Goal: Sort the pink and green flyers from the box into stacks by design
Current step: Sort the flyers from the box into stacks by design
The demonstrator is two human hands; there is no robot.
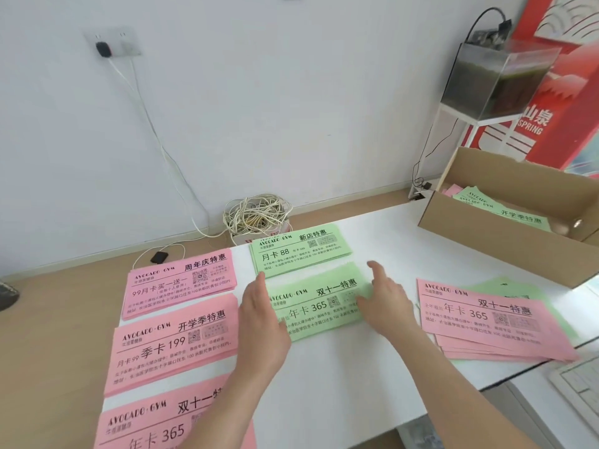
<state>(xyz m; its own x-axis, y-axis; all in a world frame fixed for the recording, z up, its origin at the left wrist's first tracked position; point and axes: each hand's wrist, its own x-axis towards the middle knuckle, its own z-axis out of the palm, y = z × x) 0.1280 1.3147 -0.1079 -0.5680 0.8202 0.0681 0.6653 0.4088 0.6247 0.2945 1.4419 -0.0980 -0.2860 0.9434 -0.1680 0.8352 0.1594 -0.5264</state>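
Note:
A green flyer stack (319, 303) printed with 365 lies mid-table. My left hand (261, 315) rests against its left edge with straight fingers, and my right hand (385, 298) lies flat on its right end. Behind it sits another green stack (299, 251) marked 88. To the left lie three pink stacks: the far one (180, 283), the middle one (175, 343) marked 199, and the near one (152, 422) marked 365. At right a loose mixed pile (486, 319) has a pink flyer on top. The cardboard box (505, 228) at far right holds more flyers.
The white table (340, 384) stands over a wooden floor. A coil of cable (256, 215) lies behind the table. A glass tank (496, 79) on a white stand is at back right. A keyboard (580, 387) shows at the right edge.

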